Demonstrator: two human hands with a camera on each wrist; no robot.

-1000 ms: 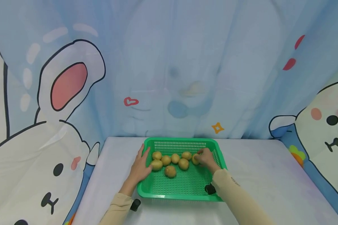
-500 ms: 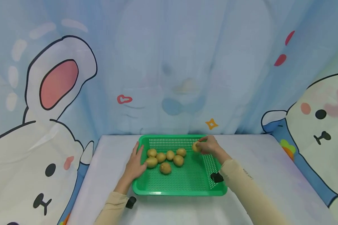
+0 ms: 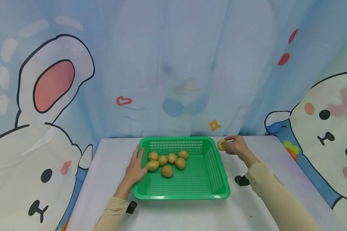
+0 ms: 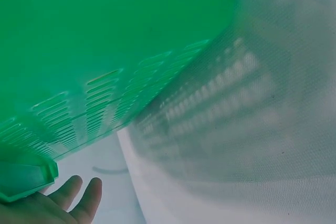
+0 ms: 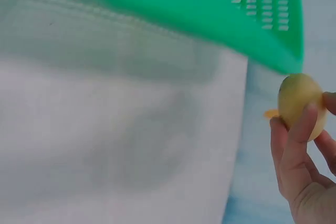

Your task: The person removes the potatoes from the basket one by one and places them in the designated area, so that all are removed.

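Note:
My right hand (image 3: 237, 147) pinches a yellow potato (image 3: 221, 145) between fingers and thumb, just outside the far right corner of the green basket (image 3: 188, 196). The right wrist view shows the same potato (image 5: 298, 102) at the fingertips, close by the basket's green rim (image 5: 226, 30). My left hand (image 3: 135, 167) rests on the basket's left rim, its fingers stretched out and its thumb toward the inside. Seen in the left wrist view, the left hand's fingers (image 4: 88, 203) reach past the rim, largely straight. Several potatoes (image 3: 167, 171) lie grouped in the basket's left half.
The basket stands on a table with a white cloth (image 3: 173, 215). Behind the table hangs a blue curtain (image 3: 185, 64) with cartoon animals printed on it. A small black device (image 3: 242, 180) sits at the right wrist, another black device (image 3: 131, 207) at the left.
The right hand has lifted one potato from the right end of the group and carried it right, over the rim and out of the basket. The left hand has stayed on the left rim.

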